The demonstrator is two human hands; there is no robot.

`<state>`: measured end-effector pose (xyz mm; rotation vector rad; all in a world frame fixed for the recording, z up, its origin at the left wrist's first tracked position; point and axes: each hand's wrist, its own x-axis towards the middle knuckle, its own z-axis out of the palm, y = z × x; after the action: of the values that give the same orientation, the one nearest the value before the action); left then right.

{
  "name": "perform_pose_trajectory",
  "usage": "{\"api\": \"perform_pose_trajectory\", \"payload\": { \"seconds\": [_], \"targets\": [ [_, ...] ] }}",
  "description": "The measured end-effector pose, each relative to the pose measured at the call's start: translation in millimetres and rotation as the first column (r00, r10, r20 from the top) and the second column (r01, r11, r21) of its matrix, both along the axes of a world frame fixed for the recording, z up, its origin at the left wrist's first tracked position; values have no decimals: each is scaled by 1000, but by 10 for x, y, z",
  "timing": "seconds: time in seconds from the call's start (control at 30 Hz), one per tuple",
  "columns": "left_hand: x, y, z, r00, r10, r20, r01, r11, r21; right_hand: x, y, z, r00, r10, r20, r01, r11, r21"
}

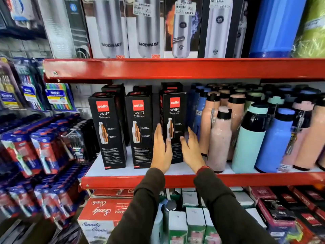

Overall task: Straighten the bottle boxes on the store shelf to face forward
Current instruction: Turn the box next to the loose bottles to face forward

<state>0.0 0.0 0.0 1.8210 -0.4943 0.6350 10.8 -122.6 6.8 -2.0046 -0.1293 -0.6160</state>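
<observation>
Head view of a red store shelf (175,180). Three black bottle boxes stand upright in the front row, with further black boxes behind them. The left box (108,131) and middle box (140,129), at about 10 and 11 o'clock from the hands, show their printed fronts and stand apart from each other. The right box (174,124), at 12 o'clock, stands between the two hands, turned slightly so that a narrow strip of its left side shows.

The left hand (161,152) is open, fingers straight, its palm flat against the left side of the right box and its thumb on the front face. The right hand (190,150) is also open with fingers spread; it lies at the box's lower right corner, but whether it touches cannot be told. Neither hand closes round the box. Both sleeves are dark.

At 2 to 3 o'clock, loose bottles (249,138) in pink, mint and blue crowd the same shelf, the nearest pink one just beside the right hand.
</observation>
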Motion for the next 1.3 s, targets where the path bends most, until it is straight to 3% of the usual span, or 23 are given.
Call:
{"api": "perform_pose_trajectory", "payload": {
  "seconds": [0.13,0.23,0.4,0.73,0.97,1.17,1.3],
  "targets": [
    [122,-85,26,948,-25,-318,-36,982,-183,133,-37,-43,993,64,-102,-57,996,68],
    [191,-101,-7,906,-101,-410,-14,963,-268,185,-40,-132,982,142,-129,-117,976,181],
    [207,-126,-54,914,-176,-365,8,908,-418,180,-25,-239,983,169,-69,-144,950,275],
    [14,-136,-1,952,-208,-226,61,849,-526,137,-105,-223,994,73,76,-90,964,252],
    [129,-177,-68,984,36,-177,-100,926,-365,144,-217,-136,994,68,86,-86,970,227],
    [314,-106,-140,942,-92,-324,-20,945,-325,126,-300,-104,974,218,57,-225,949,222],
    [334,-95,-205,954,-85,-287,-27,931,-364,130,-302,-121,958,281,66,-288,942,174]
  ]
}}
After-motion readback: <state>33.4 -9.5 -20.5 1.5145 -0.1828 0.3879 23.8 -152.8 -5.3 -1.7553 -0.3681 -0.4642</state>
